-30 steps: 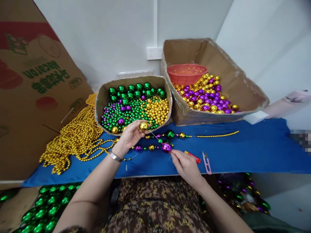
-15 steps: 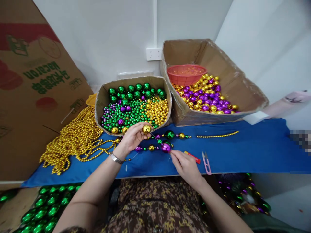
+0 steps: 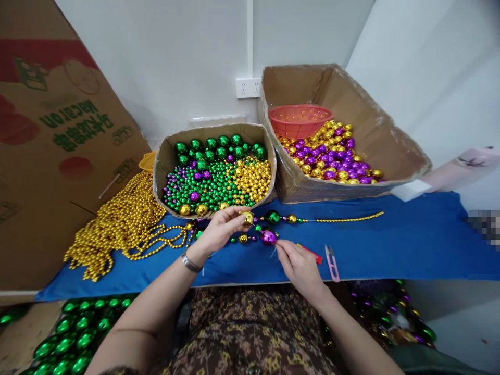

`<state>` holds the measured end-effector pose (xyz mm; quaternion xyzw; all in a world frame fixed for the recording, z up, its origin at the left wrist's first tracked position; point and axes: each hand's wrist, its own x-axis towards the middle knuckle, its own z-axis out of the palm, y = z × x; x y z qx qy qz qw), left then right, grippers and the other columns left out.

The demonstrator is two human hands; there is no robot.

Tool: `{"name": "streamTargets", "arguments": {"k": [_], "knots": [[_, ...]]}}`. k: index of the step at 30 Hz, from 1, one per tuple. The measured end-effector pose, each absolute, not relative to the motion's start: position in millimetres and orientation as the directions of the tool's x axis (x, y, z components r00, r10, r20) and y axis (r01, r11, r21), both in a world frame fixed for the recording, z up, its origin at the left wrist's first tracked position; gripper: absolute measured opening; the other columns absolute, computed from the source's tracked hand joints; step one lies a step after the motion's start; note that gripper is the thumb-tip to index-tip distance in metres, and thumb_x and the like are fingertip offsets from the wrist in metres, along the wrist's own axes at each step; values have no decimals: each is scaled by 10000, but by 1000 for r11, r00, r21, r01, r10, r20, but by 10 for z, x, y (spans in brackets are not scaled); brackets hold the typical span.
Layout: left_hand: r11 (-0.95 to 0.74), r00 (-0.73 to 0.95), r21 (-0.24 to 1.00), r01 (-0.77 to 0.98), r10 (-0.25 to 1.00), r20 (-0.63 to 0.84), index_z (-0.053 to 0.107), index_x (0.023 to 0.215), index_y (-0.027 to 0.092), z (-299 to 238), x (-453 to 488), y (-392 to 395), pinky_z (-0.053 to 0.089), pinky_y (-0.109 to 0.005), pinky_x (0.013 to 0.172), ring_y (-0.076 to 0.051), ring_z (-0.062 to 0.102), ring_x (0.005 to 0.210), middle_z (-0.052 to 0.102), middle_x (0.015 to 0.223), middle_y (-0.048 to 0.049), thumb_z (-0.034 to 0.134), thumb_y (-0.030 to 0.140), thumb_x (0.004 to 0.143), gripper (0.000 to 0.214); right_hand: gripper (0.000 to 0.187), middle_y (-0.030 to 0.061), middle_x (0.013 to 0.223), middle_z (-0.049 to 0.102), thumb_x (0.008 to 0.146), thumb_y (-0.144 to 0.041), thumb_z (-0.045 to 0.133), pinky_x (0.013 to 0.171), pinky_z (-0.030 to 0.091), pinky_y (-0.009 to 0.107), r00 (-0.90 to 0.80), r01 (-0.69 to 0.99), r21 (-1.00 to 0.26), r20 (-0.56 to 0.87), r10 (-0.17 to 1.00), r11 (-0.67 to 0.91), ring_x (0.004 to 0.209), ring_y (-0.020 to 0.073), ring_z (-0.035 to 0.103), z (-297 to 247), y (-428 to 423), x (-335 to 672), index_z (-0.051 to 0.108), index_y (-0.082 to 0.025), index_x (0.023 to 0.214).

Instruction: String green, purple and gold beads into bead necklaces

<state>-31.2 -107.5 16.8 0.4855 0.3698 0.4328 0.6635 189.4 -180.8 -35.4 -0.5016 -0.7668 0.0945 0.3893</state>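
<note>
My left hand (image 3: 221, 229) pinches a gold ball bead (image 3: 247, 217) just above the blue table cloth (image 3: 390, 245). My right hand (image 3: 299, 265) is closed in a pinch just below a large purple bead (image 3: 267, 237), on what looks like the thread or needle of a bead string (image 3: 291, 219) of green, gold and purple beads lying on the cloth. The thread itself is too thin to make out. A small cardboard box (image 3: 164, 156) of green, gold and purple beads stands right behind my left hand.
A bigger cardboard box (image 3: 390, 146) at back right holds gold and purple beads and a red basket (image 3: 299, 119). A heap of gold bead strands (image 3: 121, 224) lies at left. Pink thread snips (image 3: 333, 262) and a red tool (image 3: 312, 252) lie by my right hand. Green beads (image 3: 74, 333) sit below the table.
My left hand has carried the gold ball bead down and to the right, from the box edge toward the purple bead. My right hand has stayed almost in place.
</note>
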Motion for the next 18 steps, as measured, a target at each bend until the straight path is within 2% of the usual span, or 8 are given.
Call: {"name": "streamTargets", "arguments": {"k": [3,7,12,15,18], "knots": [[137,336,977,-162,939,-76,700,1084,163,161,-282,-1097,554,-267,752,-133,631,803,688,945,-62,743,343,776,359,210,62,830,725,978,-264,418,707,542,284,-163,665,-603,457,874,440,725,184,705,-337,-1818,1883,614,-200,1014],[141,305,968,-209,950,-72,687,1051,154,161,-261,-1111,553,-260,721,-134,622,803,677,920,-58,758,341,755,357,207,26,795,723,980,-290,414,698,552,284,-157,547,-777,272,949,313,737,180,714,-334,-1832,1880,538,-213,1127],[79,317,988,-129,948,-34,659,1048,157,157,-243,-1142,523,-224,661,-120,606,762,664,887,-48,756,347,760,358,340,60,959,723,974,-347,438,806,581,334,-176,218,-961,136,975,173,885,186,717,-475,-1800,1839,433,-212,1286],[49,349,995,-87,937,-15,657,1080,161,192,-243,-1168,515,-227,675,-117,603,764,667,910,-57,731,357,786,361,381,67,993,717,963,-386,471,819,596,360,-216,35,-993,100,971,110,875,184,719,-552,-1771,1796,420,-222,1303],[24,399,996,-88,917,14,648,1149,179,253,-277,-1181,522,-244,706,-140,624,831,678,999,-83,708,361,809,391,397,64,967,717,957,-416,485,787,611,360,-230,-41,-996,92,969,85,876,191,718,-559,-1759,1777,427,-231,1303]]}}
